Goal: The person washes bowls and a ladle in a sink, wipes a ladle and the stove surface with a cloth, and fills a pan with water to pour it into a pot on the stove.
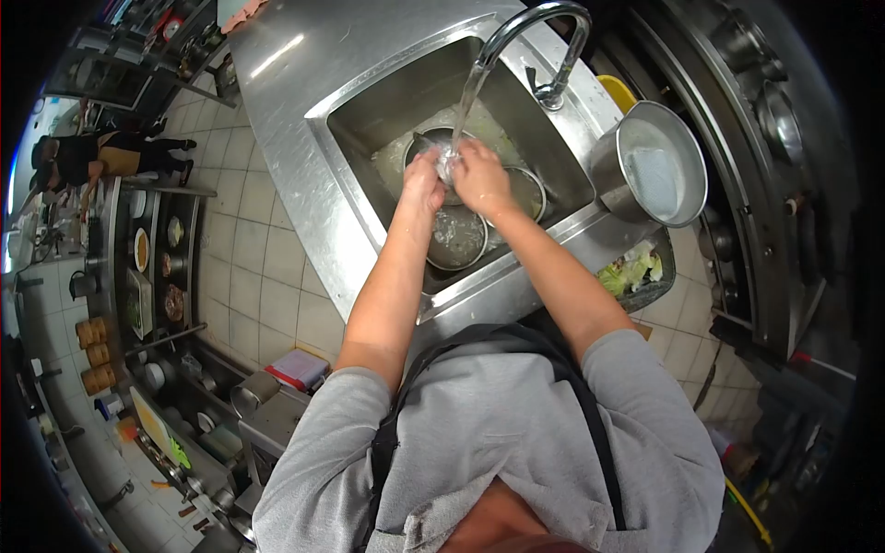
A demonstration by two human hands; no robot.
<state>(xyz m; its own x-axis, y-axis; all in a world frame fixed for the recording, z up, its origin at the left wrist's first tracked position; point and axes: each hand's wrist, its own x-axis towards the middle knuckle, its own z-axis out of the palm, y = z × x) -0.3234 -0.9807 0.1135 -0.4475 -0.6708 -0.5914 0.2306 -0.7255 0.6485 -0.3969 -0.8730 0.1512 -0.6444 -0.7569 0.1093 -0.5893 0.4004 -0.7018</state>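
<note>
Water runs from the curved faucet (521, 18) into the steel sink (572, 175). Under the stream, my left hand (425, 181) and my right hand (482, 173) come close together, fingers curled around something pale and wet that is too small and splashed to name. Beneath them lies a round metal bowl (419, 143), partly hidden by my hands. Nearer to me in the sink is a water-filled round container (456, 240), and another round vessel (524, 192) stands right of my right hand.
A large metal pot (616, 175) stands right of the sink. Below it, a bin (659, 290) holds leafy scraps (631, 270). Steel counter (295, 120) extends left. At the far left, people in dark clothes (120, 155) stand near shelves of food trays.
</note>
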